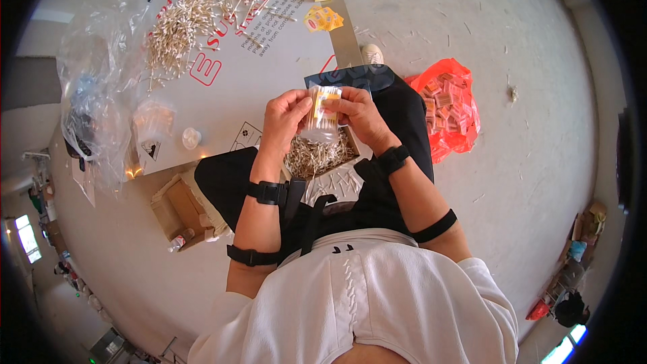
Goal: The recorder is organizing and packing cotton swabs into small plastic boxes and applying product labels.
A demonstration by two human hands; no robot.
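Observation:
A small clear plastic bag of cotton swabs (322,123) with a yellow label card (326,98) is held up between my two hands, over my lap. My left hand (282,116) pinches its left edge with thumb and fingers. On the other side, my right hand (366,116) grips it, the thumb lying across the yellow card. Just below the hands, a cardboard box (354,150) full of loose cotton swabs (315,158) rests at my lap, partly hidden by the bag and my wrists.
Loose swabs (172,44) are heaped on the metal-topped table (222,104), with yellow cards (323,19) at its far right. Clear plastic bags (101,61) and a small white tub (191,137) lie left. A red bag (464,118) of filled packets stands right; an open carton (176,205) sits lower left.

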